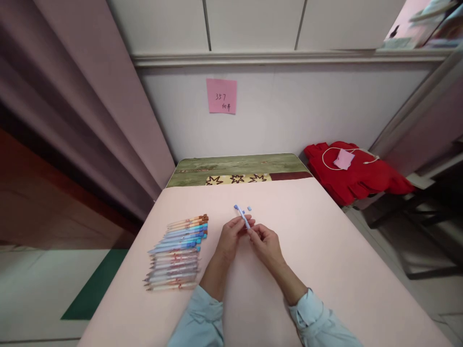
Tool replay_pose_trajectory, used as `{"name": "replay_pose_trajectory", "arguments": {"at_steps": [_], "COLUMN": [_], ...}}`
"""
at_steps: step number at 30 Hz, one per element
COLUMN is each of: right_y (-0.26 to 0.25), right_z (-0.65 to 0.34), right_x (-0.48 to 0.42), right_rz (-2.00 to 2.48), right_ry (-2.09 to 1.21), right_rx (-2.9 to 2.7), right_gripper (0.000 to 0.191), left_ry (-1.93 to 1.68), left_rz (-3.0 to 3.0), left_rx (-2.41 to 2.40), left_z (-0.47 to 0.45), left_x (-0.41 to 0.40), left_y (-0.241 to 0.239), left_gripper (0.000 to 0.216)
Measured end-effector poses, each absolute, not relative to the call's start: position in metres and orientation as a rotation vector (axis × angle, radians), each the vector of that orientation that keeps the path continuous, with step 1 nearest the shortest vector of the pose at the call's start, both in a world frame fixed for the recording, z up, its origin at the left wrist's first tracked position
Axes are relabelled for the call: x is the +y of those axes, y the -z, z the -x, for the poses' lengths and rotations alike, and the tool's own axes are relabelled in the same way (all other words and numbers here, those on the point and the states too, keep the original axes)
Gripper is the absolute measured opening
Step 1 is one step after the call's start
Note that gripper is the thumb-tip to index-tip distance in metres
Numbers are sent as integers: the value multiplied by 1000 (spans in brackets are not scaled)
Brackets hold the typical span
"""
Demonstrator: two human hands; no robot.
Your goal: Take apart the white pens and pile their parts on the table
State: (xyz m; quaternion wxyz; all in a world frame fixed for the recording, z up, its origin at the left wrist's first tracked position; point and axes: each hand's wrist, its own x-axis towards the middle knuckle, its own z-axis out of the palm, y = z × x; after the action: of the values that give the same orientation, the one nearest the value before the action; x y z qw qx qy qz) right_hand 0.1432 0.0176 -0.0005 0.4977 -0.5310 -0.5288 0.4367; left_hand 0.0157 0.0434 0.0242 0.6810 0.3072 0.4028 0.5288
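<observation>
Two forearms in pale blue sleeves (pixel 206 311) reach up from the lower edge of the frame, angling inward over a pale pink tabletop (pixel 325 270) until the hands nearly meet just below the centre. The left hand (pixel 229 238) is bent inward, thumb and fingers grasping a slim blue-and-white pen (pixel 241 216). The right hand (pixel 267 243) comes in from the lower right with curled fingers, its thumb and forefinger pinching the pen's lower end. The pen is held tilted, its blue upper end leaning toward the upper left, slightly right of and below the frame's centre.

The pen's lower end is covered by the fingertips, and several fingers are tucked out of sight. Just beyond, a small blue piece (pixel 249 208) lies on the tabletop, too tiny to identify. The sleeves are cut off by the bottom edge. At centre left, a row of pens (pixel 177 241) lies packed closely, overlapping; their printed patterns are too blurred to read.
</observation>
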Motion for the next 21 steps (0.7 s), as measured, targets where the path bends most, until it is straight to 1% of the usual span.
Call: {"name": "replay_pose_trajectory", "arguments": {"at_steps": [5,8,11,13,18,21], "right_y": [2,2,2,2,4,4], "right_z": [-143,-143,-144,-144,-144,-144], "right_x": [18,18,18,18,17,17], "right_rz": [1303,1292,1269,1263,1281,1282], "right_ry": [-1063,-1070,-1085,-1090,-1111,-1100], "right_rx": [-1268,-1251,-1252,-1279,-1291,-1270], "right_gripper": [27,27,28,28,26,25], "left_ry": [-1241,-1271,-1268,-1276,-1344,-1403], "left_rz": [-579,-600,-602,-590,-470,-449], "left_rx": [934,942,890,849,828,840], "left_z": [-16,-16,-15,-13,-9,-8], "left_x": [45,46,45,45,48,51], "left_y": [-22,-24,-25,-25,-21,-21], "left_gripper": [26,28,39,41,24,24]}}
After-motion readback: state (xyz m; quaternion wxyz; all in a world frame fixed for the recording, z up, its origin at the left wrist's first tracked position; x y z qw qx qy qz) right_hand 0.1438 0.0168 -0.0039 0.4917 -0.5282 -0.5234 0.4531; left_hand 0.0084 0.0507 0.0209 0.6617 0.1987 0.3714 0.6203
